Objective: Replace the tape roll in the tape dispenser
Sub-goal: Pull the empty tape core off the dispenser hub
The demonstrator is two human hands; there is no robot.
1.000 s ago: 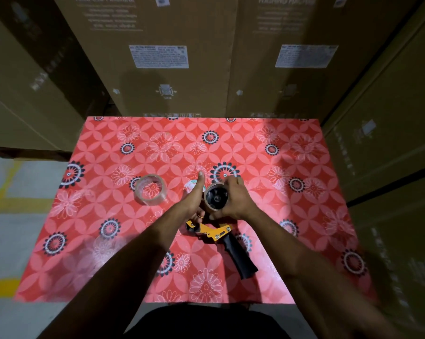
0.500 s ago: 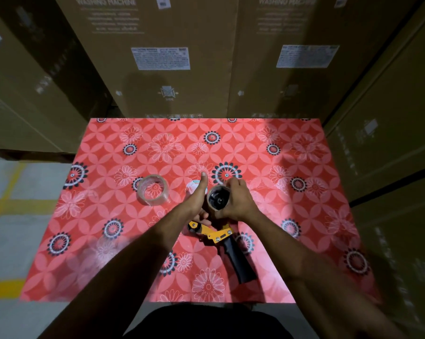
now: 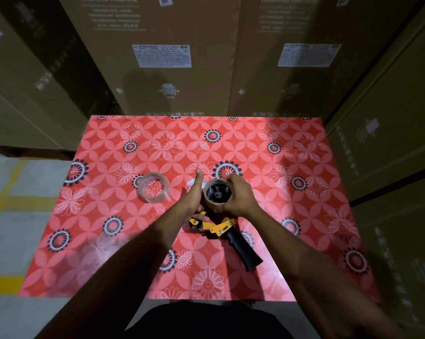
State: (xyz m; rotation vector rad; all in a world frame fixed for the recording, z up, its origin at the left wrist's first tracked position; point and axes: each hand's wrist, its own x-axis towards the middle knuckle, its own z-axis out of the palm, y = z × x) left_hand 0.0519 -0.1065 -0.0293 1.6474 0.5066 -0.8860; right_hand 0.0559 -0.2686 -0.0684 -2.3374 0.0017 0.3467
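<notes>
A yellow and black tape dispenser [image 3: 227, 232] lies in the middle of the red flowered table, its black handle pointing toward me and to the right. A brown cardboard tape core [image 3: 217, 193] sits around the dispenser's black hub. My right hand [image 3: 238, 196] wraps around that core from the right. My left hand [image 3: 193, 200] holds the dispenser's yellow front end, thumb stretched away from me. A clear tape roll [image 3: 153, 187] lies flat on the table to the left, apart from both hands.
The table [image 3: 292, 253] is pushed against tall cardboard boxes [image 3: 172, 57] at the back and right. Grey floor with yellow lines [image 3: 3, 199] lies to the left. A small white object shows partly behind my left thumb.
Both hands keep their hold on the dispenser and the core; only slight shifts show. The clear roll has not moved.
</notes>
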